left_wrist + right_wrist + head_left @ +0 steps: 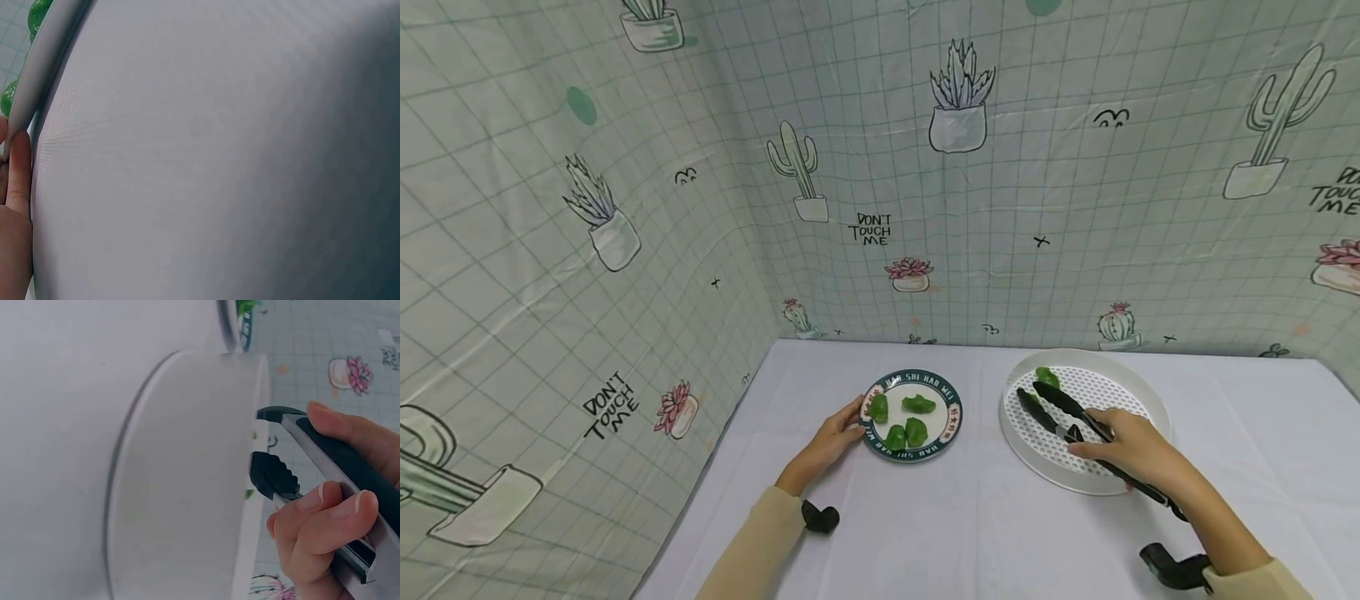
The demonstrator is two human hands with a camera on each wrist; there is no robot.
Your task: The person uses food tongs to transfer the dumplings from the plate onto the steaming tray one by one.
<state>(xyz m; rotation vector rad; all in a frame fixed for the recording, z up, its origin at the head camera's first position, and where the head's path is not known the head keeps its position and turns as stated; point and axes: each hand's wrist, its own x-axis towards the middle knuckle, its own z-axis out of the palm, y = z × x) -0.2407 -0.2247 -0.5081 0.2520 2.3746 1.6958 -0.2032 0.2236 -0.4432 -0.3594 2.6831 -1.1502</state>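
Black tongs [1078, 425] are being held in the right hand [1123, 450], whose fingers are curling round the handles; their two tips are standing apart over the white perforated tray [1153, 400], pointing toward 10 o'clock. Just beside the tips, at the tray's 11 o'clock edge, a green dumpling [1047, 377] is lying. In the right wrist view the fingers [331, 515] are wrapping the tongs [300, 456] just beside the tray's smooth white wall [187, 487].

At 9 o'clock from the tray, near it but apart, a small round plate with a dark green lettered rim [951, 421] is sitting on the white table [925, 533], and four green dumplings [901, 421] are lying on it. The left hand [831, 442] is resting on the table with relaxed fingers touching the plate's 9 o'clock edge, holding nothing. In the left wrist view a fingertip [19, 169] is lying against the plate's rim [37, 75].

A cactus-print cloth [880, 167] is hanging behind the table.
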